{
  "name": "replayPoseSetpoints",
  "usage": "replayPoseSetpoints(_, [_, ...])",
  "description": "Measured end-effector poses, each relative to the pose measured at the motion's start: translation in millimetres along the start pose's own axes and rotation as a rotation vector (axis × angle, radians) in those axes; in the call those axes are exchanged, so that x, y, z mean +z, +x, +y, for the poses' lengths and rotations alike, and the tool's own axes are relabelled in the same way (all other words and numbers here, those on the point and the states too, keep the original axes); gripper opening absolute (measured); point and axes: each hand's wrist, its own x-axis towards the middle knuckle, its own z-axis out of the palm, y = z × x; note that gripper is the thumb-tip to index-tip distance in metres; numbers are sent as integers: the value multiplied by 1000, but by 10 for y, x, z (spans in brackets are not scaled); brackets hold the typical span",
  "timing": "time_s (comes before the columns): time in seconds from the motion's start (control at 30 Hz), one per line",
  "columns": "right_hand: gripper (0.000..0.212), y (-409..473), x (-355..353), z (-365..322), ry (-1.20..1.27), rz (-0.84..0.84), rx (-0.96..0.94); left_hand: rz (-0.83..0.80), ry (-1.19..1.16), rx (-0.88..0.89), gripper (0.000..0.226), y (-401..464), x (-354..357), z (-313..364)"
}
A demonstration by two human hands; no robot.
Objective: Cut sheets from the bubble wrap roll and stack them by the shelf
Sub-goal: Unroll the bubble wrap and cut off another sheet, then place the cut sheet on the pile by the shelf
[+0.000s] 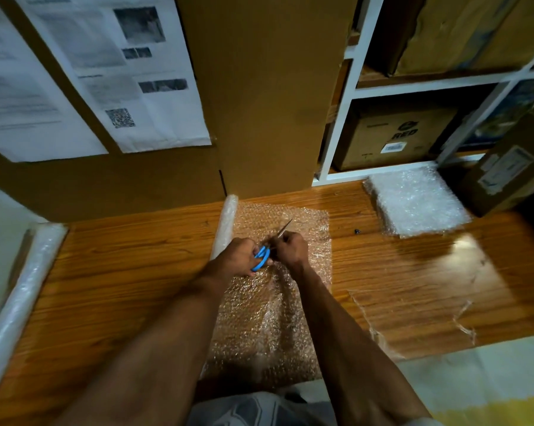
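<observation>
A bubble wrap roll (226,225) lies on the wooden floor, its unrolled sheet (278,302) spread toward me. My left hand (239,256) grips the blue handles of the scissors (262,256), whose blades point up and away over the sheet. My right hand (291,249) pinches the bubble wrap right beside the blades. A stack of cut sheets (416,204) rests on the floor in front of the white shelf (339,118).
Tall cardboard boxes (259,96) with taped papers stand behind the roll. Another wrapped roll (16,296) lies at the left. A box (502,176) leans by the shelf at right. A clear plastic film (413,321) lies on the floor at right.
</observation>
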Motion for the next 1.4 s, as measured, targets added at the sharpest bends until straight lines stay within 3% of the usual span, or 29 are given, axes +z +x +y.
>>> replayPoseSetpoints(0.13, [24, -214, 11, -154, -110, 33, -68, -62, -134, 16, 33, -167, 10, -133])
replayPoseSetpoints(0.27, [28, -367, 37, -314, -147, 76, -123, 134, -206, 29, 42, -303, 31, -219])
replayPoseSetpoints(0.33, [29, -433, 54, -373, -158, 86, -141, 247, -119, 43, 43, -375, 68, -225])
replayPoseSetpoints(0.43, [29, -490, 97, -382, -152, 74, -156, 414, 239, 42, 36, -448, 151, -223])
replayPoseSetpoints(0.63, [28, -580, 58, -329, -138, 42, -125, 490, 415, -19, 33, -608, 225, -133])
replayPoseSetpoints(0.73, [47, -496, 101, -158, -38, 35, -96, 521, 431, -66, 30, -620, 260, -131])
replayPoseSetpoints(0.87, [21, -599, -123, -71, -114, 80, -117, 523, 355, -200, 31, -612, 263, -156])
replayPoseSetpoints(1.0, [12, -624, -405, 203, -225, 151, -179, 539, 363, -250, 26, -587, 268, -210])
replayPoseSetpoints(1.07, [10, -622, -500, 376, -327, 187, -192, 557, 383, -166, 19, -564, 296, -191])
replayPoseSetpoints(1.17, [25, -671, -662, 587, -557, 227, -223, 510, 253, 51, 10, -493, 371, -121])
replayPoseSetpoints(1.3, [53, -777, -896, 631, -807, 67, -169, 334, 222, 280, 31, -384, 510, 21])
replayPoseSetpoints(1.4, [47, -837, -987, 631, -831, 47, -228, 297, 302, 289, 36, -322, 589, 149])
